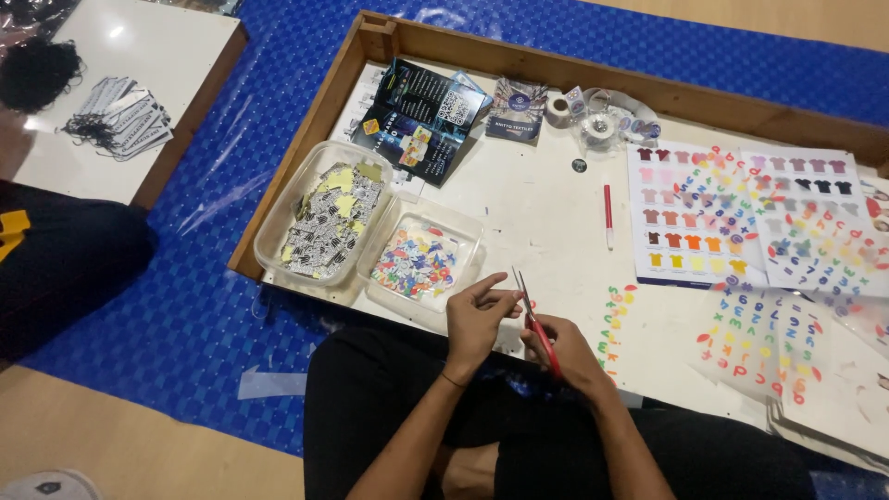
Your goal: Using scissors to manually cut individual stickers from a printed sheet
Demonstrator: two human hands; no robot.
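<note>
My right hand [567,352] grips red-handled scissors [535,319] with the blades pointing up and away, over the near edge of a white wooden-framed tray table [546,218]. My left hand [477,319] is next to the blades, fingers pinched on a tiny piece that I cannot make out. Just beyond my left hand sits a clear plastic tub of small colourful cut-outs [421,262]. A larger clear tub of black-and-white and yellow slips [329,222] stands to its left.
Sheets of coloured shirt and letter stickers [741,218] cover the right of the table. A red pen [608,215], tape rolls [597,125] and dark leaflets [421,116] lie further back. Another person in black [56,259] sits left, beside a second table with tags [125,116].
</note>
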